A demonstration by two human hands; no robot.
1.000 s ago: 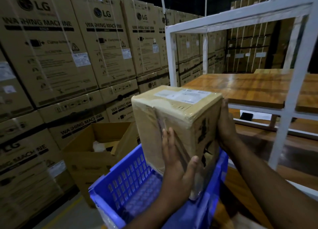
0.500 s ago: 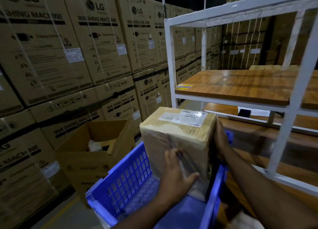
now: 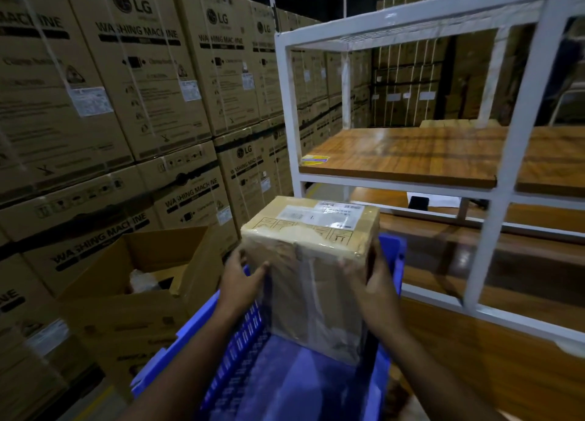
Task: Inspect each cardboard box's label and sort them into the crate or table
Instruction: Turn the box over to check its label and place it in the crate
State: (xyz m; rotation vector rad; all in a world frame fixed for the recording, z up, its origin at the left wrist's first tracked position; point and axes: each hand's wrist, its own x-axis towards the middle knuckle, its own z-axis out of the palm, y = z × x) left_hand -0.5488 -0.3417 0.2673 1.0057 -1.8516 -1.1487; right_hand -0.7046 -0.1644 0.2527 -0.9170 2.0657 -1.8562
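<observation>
**Taped box held inside the blue crate**

A tape-wrapped cardboard box (image 3: 311, 271) stands on end in the far part of a blue plastic crate (image 3: 240, 335), its lower edge down inside the crate walls and its top rising above the rim. A white shipping label (image 3: 329, 214) lies on its upward face. The left hand (image 3: 242, 276) presses against the box's left side, fingers curled around the near left edge. The right hand (image 3: 368, 281) clasps the right side, fingers wrapped around that edge, so both hands grip the box between them. To the left of the crate sits an open carton (image 3: 136, 281) with its flaps up. Behind it rise stacked LG washing machine cartons (image 3: 142, 81). To the right stands a white metal rack (image 3: 512, 173) with wooden shelves (image 3: 411, 154).
</observation>
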